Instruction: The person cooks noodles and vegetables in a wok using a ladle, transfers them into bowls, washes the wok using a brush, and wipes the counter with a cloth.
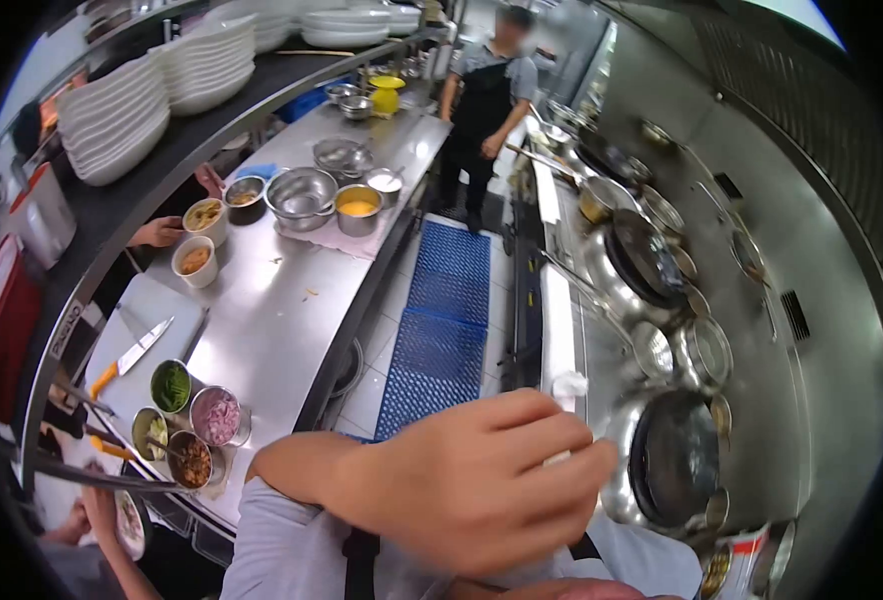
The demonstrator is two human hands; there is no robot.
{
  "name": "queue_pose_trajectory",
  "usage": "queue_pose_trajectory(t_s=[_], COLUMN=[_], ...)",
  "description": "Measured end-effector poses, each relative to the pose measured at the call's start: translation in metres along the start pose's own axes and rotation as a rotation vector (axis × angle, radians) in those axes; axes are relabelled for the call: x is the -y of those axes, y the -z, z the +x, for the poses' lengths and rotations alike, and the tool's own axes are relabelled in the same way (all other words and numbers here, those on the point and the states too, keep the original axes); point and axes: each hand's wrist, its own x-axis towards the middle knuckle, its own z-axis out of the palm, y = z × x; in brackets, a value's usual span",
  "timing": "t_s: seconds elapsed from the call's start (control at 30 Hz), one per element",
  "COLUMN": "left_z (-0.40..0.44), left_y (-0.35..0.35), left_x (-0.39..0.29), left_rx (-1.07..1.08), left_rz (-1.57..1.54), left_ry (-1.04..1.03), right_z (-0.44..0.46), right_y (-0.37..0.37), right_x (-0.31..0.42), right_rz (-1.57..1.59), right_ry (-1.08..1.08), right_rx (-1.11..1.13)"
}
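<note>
4 metal cups [245, 425] of food, already cut, stand on the counter [272, 330]. Left hand [462, 480] curls near a crumpled white cloth [569, 385], its grip unclear; right hand [602, 590] barely shows, state hidden. The dark wok [677, 455] sits untouched.

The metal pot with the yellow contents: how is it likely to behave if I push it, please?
The pot should feel stiff, as its wall looks like solid metal. The yellow contents look runny, so they might slosh. It stands by a pinkish cloth, which could bunch and drag.
</note>
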Motion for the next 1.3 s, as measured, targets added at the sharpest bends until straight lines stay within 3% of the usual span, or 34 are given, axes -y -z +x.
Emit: queue_pose_trajectory(t_s=[0.1,0.17,0.2,0.3,0.33,0.4,0.43,0.47,0.53,0.57,0.6,0.67,0.73,0.83,0.87,0.9,1.03,1.1,1.17,1.2,1.27,1.3], left_z=[-0.013,-0.047,-0.087,-0.247,-0.309,-0.387,-0.430,-0.465,-0.506,-0.514,-0.535,-0.487,-0.520,-0.515,-0.504,-0.534,-0.517,-0.622,-0.644,-0.638,-0.682,-0.683], left_y=[-0.073,-0.115,-0.147,-0.217,-0.236,-0.259,-0.265,-0.271,-0.278,-0.276,-0.274,-0.260,-0.270,-0.274,-0.273,-0.286,-0.272,-0.311,-0.313,-0.309,-0.321,-0.315], left_x=[0.045,0.088,0.109,0.127,0.117,0.060,0.032,0.007,-0.033,-0.046,-0.059,-0.076,-0.099,-0.132,-0.141,-0.155,-0.172,-0.195,-0.211,-0.216,-0.225,-0.221], left_rx=[0.210,0.255,0.228,0.312,0.493,0.562,0.575,0.598,0.634,0.648,0.753,0.689,0.753,0.664,0.596,0.581,0.403,0.411,0.231,0.038,0.155,0.053], left_rz=[-0.304,-0.689,-0.900,-0.629,-0.521,-0.544,-0.534,-0.512,-0.439,-0.418,-0.434,-0.353,-0.318,-0.272,-0.255,-0.158,-0.125,0.040,0.048,-0.001,0.073,0.041], left_ry=[0.248,0.614,0.954,1.345,1.470,1.808,1.904,1.965,2.036,2.047,1.729,2.060,1.972,2.086,2.161,2.054,2.391,2.290,2.240,2.351,2.119,2.127], right_z=[0.044,0.073,0.085,0.155,0.137,0.137,0.170,0.133,0.139,0.153,0.159,0.172,0.185,0.203,0.209,0.215,0.239,0.250,0.246,0.234,0.209,0.198], right_y=[0.009,0.014,0.017,0.006,0.012,0.010,-0.010,-0.002,-0.018,-0.018,-0.018,-0.015,-0.010,-0.002,0.002,0.005,0.016,0.020,0.014,0.011,-0.003,-0.012], right_x=[0.039,0.069,0.083,0.111,0.136,0.157,0.157,0.175,0.170,0.164,0.159,0.143,0.131,0.116,0.114,0.113,0.114,0.117,0.129,0.135,0.147,0.149], right_rz=[-0.020,-0.016,-0.005,0.074,0.204,0.293,0.254,0.474,0.529,0.451,0.337,0.099,-0.105,-0.399,-0.491,-0.577,-0.900,-1.096,-1.110,-0.994,-0.803,-0.728], right_ry=[0.092,0.139,0.165,0.285,0.348,0.498,0.609,0.585,0.506,0.469,0.458,0.468,0.513,0.604,0.650,0.697,1.053,1.390,1.517,1.410,1.171,1.036], right_rx=[0.039,0.049,0.035,-0.131,-0.155,-0.175,-0.151,0.121,0.496,0.550,0.555,0.511,0.455,0.368,0.337,0.309,0.183,0.042,-0.061,-0.026,0.012,0.024])
